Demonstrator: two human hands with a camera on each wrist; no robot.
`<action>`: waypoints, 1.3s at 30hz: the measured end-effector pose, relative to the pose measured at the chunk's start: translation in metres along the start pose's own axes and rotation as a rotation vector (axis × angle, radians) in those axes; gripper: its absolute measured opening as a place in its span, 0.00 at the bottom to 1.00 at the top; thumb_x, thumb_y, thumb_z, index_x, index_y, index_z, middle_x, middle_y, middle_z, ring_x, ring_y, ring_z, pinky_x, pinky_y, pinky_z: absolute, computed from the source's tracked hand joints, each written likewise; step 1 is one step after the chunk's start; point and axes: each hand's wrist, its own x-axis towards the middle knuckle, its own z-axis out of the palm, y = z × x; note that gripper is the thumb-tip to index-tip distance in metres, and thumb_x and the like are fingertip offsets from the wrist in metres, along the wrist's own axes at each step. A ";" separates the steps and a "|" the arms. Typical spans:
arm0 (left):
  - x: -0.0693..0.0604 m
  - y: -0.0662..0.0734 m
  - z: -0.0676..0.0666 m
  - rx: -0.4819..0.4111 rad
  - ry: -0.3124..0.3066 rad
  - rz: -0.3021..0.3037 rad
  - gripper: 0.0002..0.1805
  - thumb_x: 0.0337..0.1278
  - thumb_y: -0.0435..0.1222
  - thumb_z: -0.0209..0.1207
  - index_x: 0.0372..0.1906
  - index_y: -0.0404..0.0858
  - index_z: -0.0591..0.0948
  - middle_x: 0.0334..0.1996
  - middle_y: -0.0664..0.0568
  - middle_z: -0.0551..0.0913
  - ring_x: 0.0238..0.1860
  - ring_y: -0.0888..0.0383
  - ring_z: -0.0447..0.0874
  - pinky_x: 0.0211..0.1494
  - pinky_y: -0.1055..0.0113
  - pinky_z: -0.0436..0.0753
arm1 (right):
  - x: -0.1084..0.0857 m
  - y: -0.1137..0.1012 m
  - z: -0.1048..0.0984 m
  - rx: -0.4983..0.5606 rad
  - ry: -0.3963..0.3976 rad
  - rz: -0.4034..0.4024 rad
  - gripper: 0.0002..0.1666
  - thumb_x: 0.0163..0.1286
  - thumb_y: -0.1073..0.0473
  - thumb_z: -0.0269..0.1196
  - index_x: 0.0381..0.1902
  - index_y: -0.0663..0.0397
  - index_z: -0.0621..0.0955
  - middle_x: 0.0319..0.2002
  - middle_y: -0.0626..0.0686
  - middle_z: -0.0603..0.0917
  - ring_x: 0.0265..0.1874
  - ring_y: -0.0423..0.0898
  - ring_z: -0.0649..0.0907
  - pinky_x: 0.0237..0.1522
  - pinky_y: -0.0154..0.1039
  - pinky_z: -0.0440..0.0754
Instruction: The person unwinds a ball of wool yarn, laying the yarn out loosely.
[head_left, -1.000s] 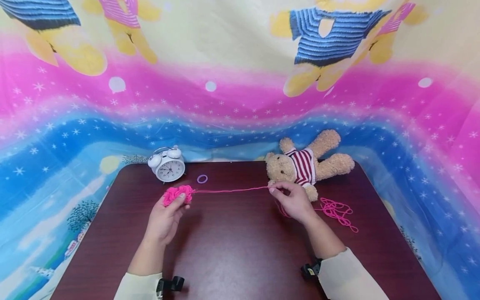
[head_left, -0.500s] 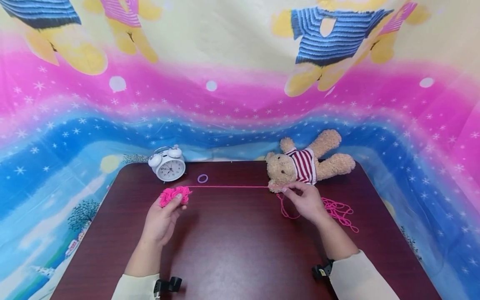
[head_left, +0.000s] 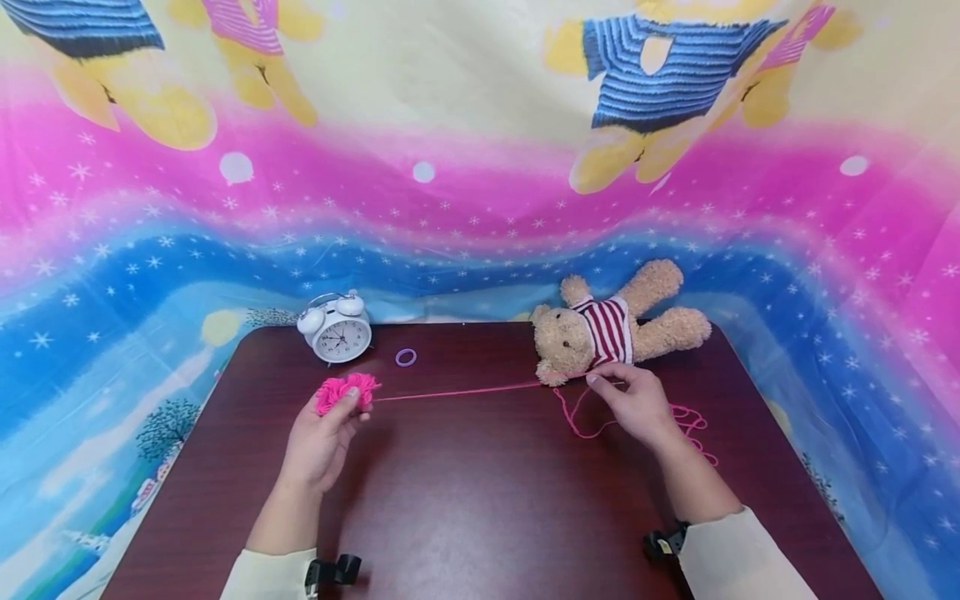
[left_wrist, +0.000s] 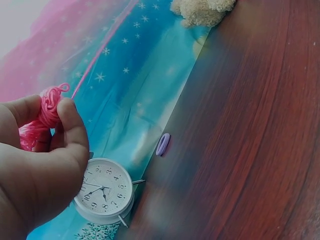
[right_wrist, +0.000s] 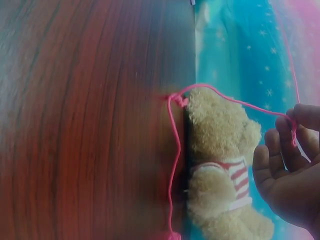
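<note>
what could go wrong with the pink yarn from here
The loose yarn lies in crossing loops on the table, so it may knot if the right hand pulls. The left hand pinches the wound bundle; if that slips, coils might come loose. In the head view, yarn appears to cross the teddy bear and could snag.

Left hand (left_wrist: 45, 167) pinches pink yarn (left_wrist: 49, 109); white clock (left_wrist: 106, 192), purple ring (left_wrist: 161, 145) beyond

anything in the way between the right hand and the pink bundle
Nothing visible: only the pink strand runs from the right hand to the pink bundle in the left hand. The purple ring lies beyond it.
</note>
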 end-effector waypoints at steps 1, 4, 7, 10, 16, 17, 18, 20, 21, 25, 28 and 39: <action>0.000 0.000 -0.001 0.007 0.008 -0.004 0.19 0.74 0.42 0.62 0.61 0.38 0.75 0.45 0.56 0.85 0.45 0.59 0.83 0.51 0.69 0.84 | 0.000 0.001 -0.002 -0.001 -0.001 0.003 0.12 0.73 0.50 0.68 0.44 0.51 0.89 0.42 0.51 0.89 0.40 0.47 0.82 0.42 0.41 0.78; 0.000 0.001 -0.002 0.021 0.034 -0.017 0.18 0.73 0.43 0.62 0.59 0.39 0.75 0.43 0.58 0.86 0.46 0.59 0.83 0.49 0.68 0.83 | -0.001 0.004 -0.007 -0.005 0.005 0.018 0.12 0.73 0.49 0.68 0.44 0.50 0.89 0.41 0.51 0.89 0.37 0.47 0.80 0.39 0.38 0.77; 0.000 0.001 -0.004 0.019 0.052 -0.028 0.18 0.73 0.43 0.62 0.59 0.39 0.74 0.43 0.59 0.85 0.46 0.60 0.82 0.49 0.66 0.83 | -0.003 0.007 -0.013 -0.001 0.011 0.041 0.14 0.73 0.48 0.68 0.45 0.51 0.89 0.38 0.51 0.89 0.35 0.46 0.81 0.37 0.35 0.76; 0.000 0.001 -0.006 0.015 0.060 -0.036 0.19 0.74 0.43 0.62 0.60 0.40 0.73 0.44 0.59 0.83 0.46 0.60 0.81 0.50 0.67 0.83 | -0.003 0.012 -0.018 0.015 0.002 0.063 0.16 0.73 0.47 0.68 0.46 0.53 0.89 0.37 0.56 0.90 0.36 0.44 0.83 0.36 0.33 0.76; 0.000 0.002 -0.009 0.012 0.058 -0.047 0.20 0.74 0.43 0.62 0.61 0.40 0.71 0.45 0.58 0.83 0.46 0.60 0.81 0.52 0.66 0.83 | -0.005 0.023 -0.028 -0.026 0.027 0.071 0.18 0.74 0.46 0.67 0.47 0.56 0.89 0.37 0.54 0.91 0.36 0.42 0.82 0.35 0.32 0.75; 0.000 0.003 -0.010 0.014 0.060 -0.047 0.20 0.74 0.43 0.62 0.61 0.40 0.72 0.45 0.58 0.83 0.47 0.60 0.81 0.52 0.66 0.83 | -0.005 0.025 -0.030 -0.039 0.035 0.073 0.19 0.74 0.45 0.67 0.47 0.55 0.89 0.34 0.54 0.90 0.33 0.42 0.81 0.34 0.32 0.75; 0.000 0.003 -0.010 0.013 0.062 -0.047 0.20 0.73 0.43 0.62 0.61 0.40 0.72 0.45 0.58 0.83 0.47 0.60 0.81 0.52 0.66 0.83 | -0.006 0.026 -0.032 -0.053 0.042 0.072 0.19 0.74 0.45 0.66 0.47 0.55 0.89 0.33 0.54 0.90 0.33 0.42 0.81 0.35 0.32 0.76; 0.000 0.004 -0.012 0.005 0.068 -0.042 0.20 0.73 0.43 0.62 0.60 0.40 0.72 0.44 0.59 0.84 0.47 0.59 0.81 0.52 0.66 0.83 | -0.007 0.029 -0.037 -0.064 0.042 0.080 0.20 0.75 0.43 0.65 0.47 0.54 0.88 0.31 0.56 0.89 0.29 0.43 0.81 0.33 0.34 0.76; 0.000 0.005 -0.012 -0.002 0.069 -0.040 0.19 0.73 0.43 0.62 0.60 0.40 0.73 0.43 0.59 0.84 0.47 0.59 0.82 0.52 0.66 0.83 | -0.008 0.031 -0.040 -0.073 0.045 0.082 0.21 0.75 0.43 0.65 0.47 0.54 0.88 0.31 0.57 0.89 0.29 0.43 0.80 0.33 0.34 0.76; 0.000 0.005 -0.015 -0.029 0.073 -0.034 0.17 0.74 0.42 0.62 0.59 0.41 0.73 0.42 0.59 0.85 0.46 0.59 0.82 0.51 0.67 0.83 | -0.012 0.038 -0.049 -0.108 0.041 0.110 0.23 0.76 0.40 0.63 0.49 0.53 0.88 0.38 0.58 0.90 0.33 0.46 0.80 0.35 0.36 0.77; 0.000 0.006 -0.017 -0.030 0.081 -0.033 0.17 0.73 0.42 0.62 0.59 0.41 0.74 0.43 0.59 0.85 0.46 0.60 0.82 0.50 0.67 0.83 | -0.014 0.043 -0.056 -0.124 0.036 0.136 0.25 0.77 0.38 0.61 0.51 0.53 0.87 0.41 0.58 0.90 0.32 0.47 0.79 0.33 0.38 0.76; 0.000 0.007 -0.024 -0.022 0.097 -0.011 0.20 0.73 0.43 0.62 0.62 0.41 0.74 0.50 0.57 0.83 0.48 0.60 0.80 0.51 0.68 0.82 | -0.021 0.057 -0.080 -0.153 0.028 0.208 0.32 0.76 0.33 0.59 0.56 0.54 0.85 0.34 0.58 0.86 0.19 0.47 0.74 0.24 0.42 0.72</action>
